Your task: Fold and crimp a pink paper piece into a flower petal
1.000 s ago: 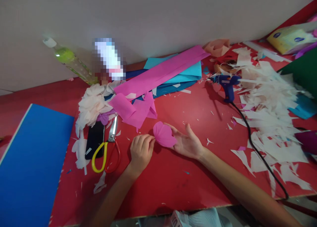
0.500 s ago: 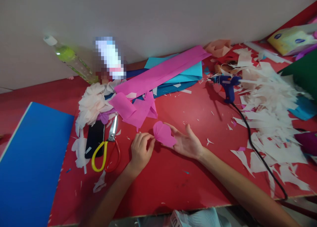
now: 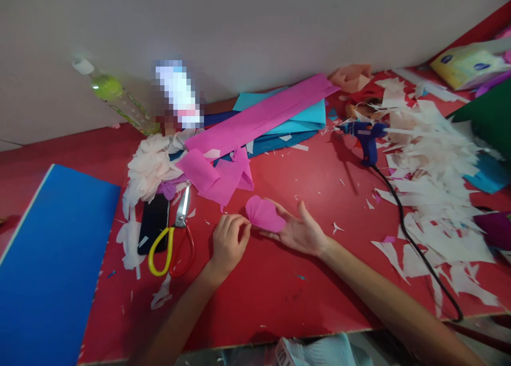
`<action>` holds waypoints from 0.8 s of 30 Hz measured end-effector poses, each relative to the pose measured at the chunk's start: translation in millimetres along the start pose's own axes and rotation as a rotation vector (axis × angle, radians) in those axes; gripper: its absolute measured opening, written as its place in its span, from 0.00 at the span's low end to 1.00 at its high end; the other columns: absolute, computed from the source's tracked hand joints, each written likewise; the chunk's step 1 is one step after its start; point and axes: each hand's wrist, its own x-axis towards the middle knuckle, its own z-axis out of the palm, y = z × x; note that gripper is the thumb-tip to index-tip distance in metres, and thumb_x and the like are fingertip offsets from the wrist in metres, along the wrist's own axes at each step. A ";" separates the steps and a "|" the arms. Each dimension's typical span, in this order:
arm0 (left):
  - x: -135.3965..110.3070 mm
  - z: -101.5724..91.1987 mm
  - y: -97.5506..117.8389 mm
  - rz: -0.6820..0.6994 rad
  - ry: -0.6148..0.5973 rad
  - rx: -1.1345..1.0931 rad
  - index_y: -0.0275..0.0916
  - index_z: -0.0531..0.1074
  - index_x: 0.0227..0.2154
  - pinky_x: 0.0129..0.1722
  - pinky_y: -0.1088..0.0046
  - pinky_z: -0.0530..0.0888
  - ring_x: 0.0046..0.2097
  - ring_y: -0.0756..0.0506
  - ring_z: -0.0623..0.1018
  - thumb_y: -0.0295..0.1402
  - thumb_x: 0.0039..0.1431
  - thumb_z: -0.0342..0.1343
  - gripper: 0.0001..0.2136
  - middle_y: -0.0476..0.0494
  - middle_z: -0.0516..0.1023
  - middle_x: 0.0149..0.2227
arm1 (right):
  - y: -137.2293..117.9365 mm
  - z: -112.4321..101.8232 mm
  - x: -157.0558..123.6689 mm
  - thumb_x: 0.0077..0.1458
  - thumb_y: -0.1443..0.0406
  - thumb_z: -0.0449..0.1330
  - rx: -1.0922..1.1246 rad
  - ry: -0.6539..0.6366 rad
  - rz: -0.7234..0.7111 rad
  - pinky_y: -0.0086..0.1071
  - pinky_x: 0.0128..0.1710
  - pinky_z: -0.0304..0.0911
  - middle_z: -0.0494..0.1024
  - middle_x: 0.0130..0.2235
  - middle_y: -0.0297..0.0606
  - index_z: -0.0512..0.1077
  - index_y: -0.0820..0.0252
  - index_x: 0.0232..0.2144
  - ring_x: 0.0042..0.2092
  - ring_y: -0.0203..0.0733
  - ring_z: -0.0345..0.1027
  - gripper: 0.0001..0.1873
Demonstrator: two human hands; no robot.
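Note:
A small pink crepe-paper petal (image 3: 263, 214) lies between my two hands on the red table (image 3: 279, 286). My left hand (image 3: 227, 243) is closed, its fingertips pinching the petal's left end. My right hand (image 3: 301, 230) lies palm up and open, with the petal's right part resting on its fingers. Just behind are loose pink paper pieces (image 3: 217, 177) and a long pink crepe sheet (image 3: 259, 113). Scissors with yellow and red handles (image 3: 173, 238) lie to the left of my left hand.
A black phone (image 3: 154, 222) and a pale paper flower (image 3: 149, 166) sit by the scissors. A blue board (image 3: 48, 259) is at the left. A blue glue gun (image 3: 365, 134) with a black cord (image 3: 415, 249) stands right, among white scraps (image 3: 435, 185). A bottle (image 3: 114, 99) leans on the wall.
My left hand's fingers have shifted slightly on the petal's end; the petal sits a little flatter. My right hand has barely moved.

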 end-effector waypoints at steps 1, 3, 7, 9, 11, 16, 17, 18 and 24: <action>0.1 0.1 0.0 -0.006 -0.011 -0.002 0.39 0.65 0.32 0.35 0.71 0.70 0.34 0.47 0.71 0.27 0.61 0.50 0.03 0.46 0.73 0.31 | 0.0 -0.6 0.1 0.51 0.36 0.25 -0.026 0.002 -0.001 0.51 0.52 0.59 0.62 0.59 0.47 0.48 0.49 0.62 0.56 0.49 0.63 0.44; 0.2 0.3 -0.1 -0.024 -0.031 -0.003 0.39 0.65 0.32 0.35 0.71 0.70 0.34 0.47 0.71 0.27 0.61 0.50 0.02 0.46 0.73 0.31 | -0.3 -1.6 0.3 0.52 0.38 0.22 -0.080 0.017 -0.005 0.49 0.51 0.60 0.64 0.58 0.48 0.48 0.50 0.62 0.54 0.48 0.64 0.45; 0.0 1.3 -1.0 -0.054 -0.035 0.002 0.39 0.66 0.33 0.36 0.70 0.70 0.35 0.47 0.71 0.28 0.61 0.51 0.01 0.46 0.73 0.32 | -1.0 -2.8 0.6 0.54 0.39 0.22 -0.084 0.022 -0.028 0.48 0.51 0.61 0.66 0.56 0.48 0.49 0.50 0.62 0.54 0.48 0.65 0.43; -0.2 1.8 -1.3 -0.059 -0.035 0.002 0.39 0.66 0.34 0.36 0.70 0.70 0.36 0.47 0.72 0.29 0.61 0.51 0.01 0.46 0.73 0.32 | -1.1 -3.2 0.8 0.54 0.39 0.24 -0.040 0.005 -0.040 0.49 0.51 0.61 0.65 0.57 0.47 0.49 0.50 0.62 0.54 0.48 0.65 0.42; -0.5 2.3 -1.4 -0.060 -0.038 0.002 0.39 0.66 0.34 0.36 0.70 0.70 0.36 0.47 0.72 0.29 0.61 0.51 0.01 0.46 0.73 0.32 | -1.0 -3.2 1.0 0.55 0.38 0.28 0.005 -0.015 -0.050 0.50 0.53 0.59 0.64 0.58 0.46 0.50 0.50 0.62 0.55 0.48 0.65 0.41; -1.6 2.6 -2.3 -0.061 -0.044 -0.014 0.39 0.65 0.34 0.36 0.70 0.70 0.36 0.47 0.71 0.28 0.61 0.51 0.01 0.46 0.73 0.33 | -0.6 -1.8 0.7 0.54 0.37 0.38 0.101 -0.034 -0.057 0.51 0.57 0.53 0.64 0.59 0.44 0.54 0.48 0.60 0.54 0.48 0.65 0.38; -1.7 2.5 -2.5 -0.057 -0.048 -0.020 0.39 0.65 0.34 0.36 0.70 0.70 0.36 0.47 0.71 0.28 0.61 0.51 0.01 0.46 0.73 0.32 | -0.6 -1.2 0.7 0.54 0.37 0.38 0.110 -0.026 -0.051 0.51 0.58 0.52 0.64 0.58 0.43 0.55 0.48 0.59 0.54 0.48 0.65 0.38; -1.9 2.4 -2.8 -0.053 -0.053 -0.023 0.39 0.65 0.33 0.36 0.70 0.69 0.36 0.47 0.71 0.28 0.61 0.51 0.01 0.46 0.73 0.32 | -0.6 -0.6 0.7 0.54 0.37 0.38 0.116 -0.017 -0.047 0.51 0.58 0.52 0.64 0.58 0.43 0.55 0.48 0.59 0.54 0.48 0.65 0.38; -2.2 1.2 -2.9 -0.011 -0.059 -0.011 0.39 0.65 0.33 0.35 0.70 0.69 0.35 0.46 0.70 0.27 0.61 0.49 0.02 0.45 0.72 0.32 | 0.1 -0.1 2.6 0.55 0.37 0.33 -0.011 0.017 -0.067 0.52 0.53 0.57 0.68 0.55 0.45 0.54 0.49 0.59 0.52 0.49 0.67 0.39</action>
